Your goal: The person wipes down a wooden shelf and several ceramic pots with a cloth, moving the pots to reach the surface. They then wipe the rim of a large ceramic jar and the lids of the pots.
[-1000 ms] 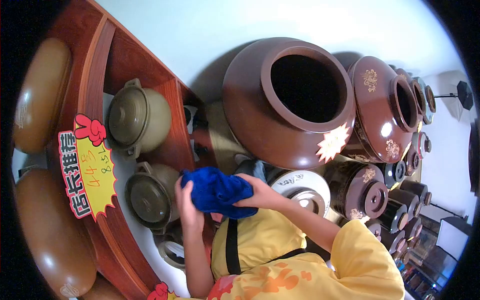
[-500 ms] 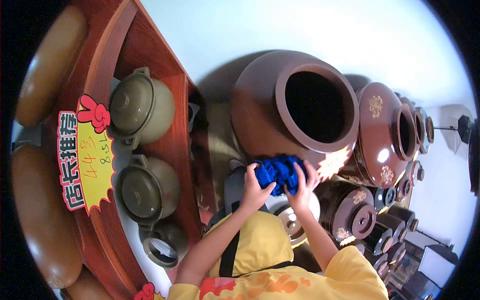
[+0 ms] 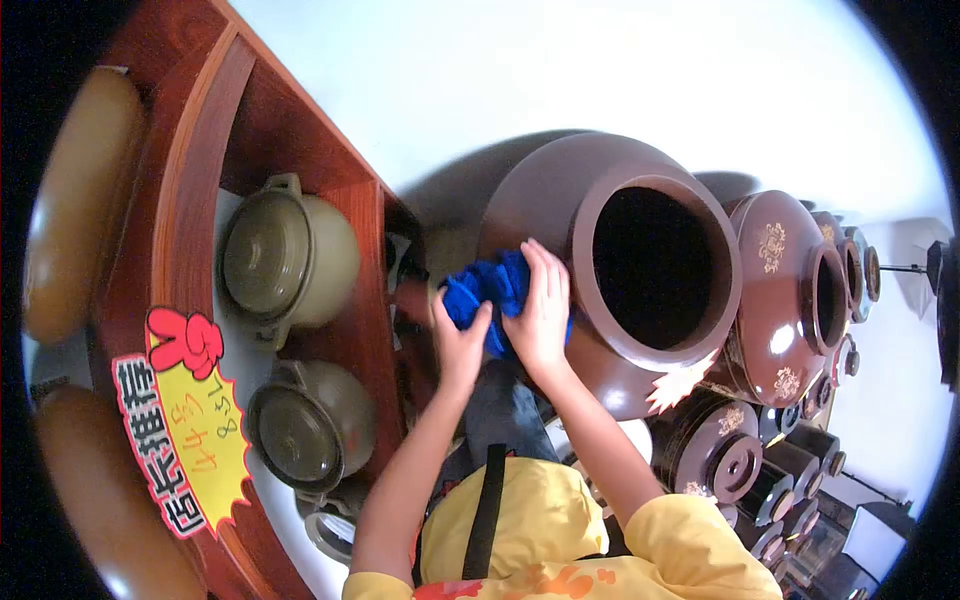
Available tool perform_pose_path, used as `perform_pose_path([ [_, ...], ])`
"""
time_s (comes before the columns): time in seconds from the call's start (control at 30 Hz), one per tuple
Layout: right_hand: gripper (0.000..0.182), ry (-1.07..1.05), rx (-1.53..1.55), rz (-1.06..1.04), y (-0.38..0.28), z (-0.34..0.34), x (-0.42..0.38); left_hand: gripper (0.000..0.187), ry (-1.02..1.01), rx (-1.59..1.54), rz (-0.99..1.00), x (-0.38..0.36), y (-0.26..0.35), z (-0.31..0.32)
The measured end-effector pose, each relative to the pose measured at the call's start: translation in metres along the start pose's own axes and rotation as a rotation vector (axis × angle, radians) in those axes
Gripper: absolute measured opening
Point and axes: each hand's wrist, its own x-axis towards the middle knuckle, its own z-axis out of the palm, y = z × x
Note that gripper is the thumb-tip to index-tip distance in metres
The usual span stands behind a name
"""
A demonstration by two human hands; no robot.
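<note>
A bunched blue cloth (image 3: 487, 292) is gripped between both hands, beside the shoulder of a large brown jar (image 3: 540, 190) with a wide, dark open mouth. My left hand (image 3: 461, 345) holds the cloth's left side, fingers curled and thumb against it. My right hand (image 3: 543, 308) lies over the right part of the cloth, close to the jar's rim, with its fingers together. Part of the cloth hangs below the right hand against the jar wall.
A red wooden shelf (image 3: 300, 118) on the left holds olive lidded pots (image 3: 290, 262). A yellow price sign (image 3: 205, 450) hangs at its front. More brown jars (image 3: 775, 285) stand in rows to the right, some lidded (image 3: 722, 450). A pale wall rises behind.
Both hands have moved left and up along the large jar with the blue cloth. The camera view has shifted, so the jars and shelf pots appear lower.
</note>
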Motion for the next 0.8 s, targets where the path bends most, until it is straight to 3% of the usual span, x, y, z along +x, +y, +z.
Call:
perform_pose_path([
  [0.1,0.053,0.089,0.014,0.090,-0.001,0.027,0.045,0.059,0.021,-0.066,0.033,0.043,0.033,0.009],
  [0.2,0.046,-0.022,-0.063,-0.059,0.010,0.064,0.073,0.056,0.048,-0.145,-0.070,0.078,0.018,0.007],
  [0.23,0.039,-0.016,-0.092,-0.109,0.009,0.076,0.077,0.055,0.094,0.013,-0.058,0.091,-0.011,0.000],
  [0.3,0.031,-0.158,-0.223,-0.185,0.007,0.104,0.074,0.055,0.109,-0.198,-0.247,0.086,-0.020,-0.007],
  [0.33,0.028,-0.285,-0.339,-0.206,0.005,0.117,0.066,0.056,0.103,-0.300,-0.200,0.078,-0.039,-0.011],
  [0.37,0.024,-0.413,-0.453,-0.226,0.000,0.128,0.053,0.058,0.134,-0.162,-0.293,0.065,-0.039,-0.014],
  [0.4,0.022,-0.554,-0.546,-0.235,-0.006,0.137,0.036,0.057,0.025,-0.390,-0.478,0.050,-0.038,-0.018],
  [0.43,0.021,-0.592,-0.505,-0.199,-0.006,0.147,0.013,0.053,0.100,-0.602,-0.689,0.037,-0.072,-0.023],
  [0.47,0.019,-0.592,-0.457,-0.195,-0.002,0.152,-0.013,0.049,0.068,-0.721,-0.764,0.023,-0.093,-0.029],
  [0.5,0.018,-0.749,-0.402,-0.184,0.011,0.160,-0.040,0.048,0.161,-0.655,-0.877,0.004,-0.091,-0.028],
  [0.57,0.019,-0.823,-0.295,-0.120,0.021,0.151,-0.081,0.057,0.050,-0.215,-0.926,-0.034,-0.109,-0.036],
  [0.6,0.020,-0.825,-0.231,-0.103,0.024,0.145,-0.098,0.059,0.041,-0.176,-0.945,-0.047,-0.090,-0.040],
  [0.63,0.020,-0.826,-0.230,-0.107,0.022,0.135,-0.107,0.059,0.045,-0.179,-0.944,-0.058,-0.096,-0.047],
  [0.7,0.035,-0.972,-0.117,0.212,0.017,0.113,-0.122,0.058,0.159,-0.299,-0.958,-0.086,-0.116,-0.062],
  [0.8,0.036,-0.854,0.128,0.213,0.020,0.084,-0.141,0.059,0.321,-0.490,-1.042,-0.102,-0.112,-0.081],
])
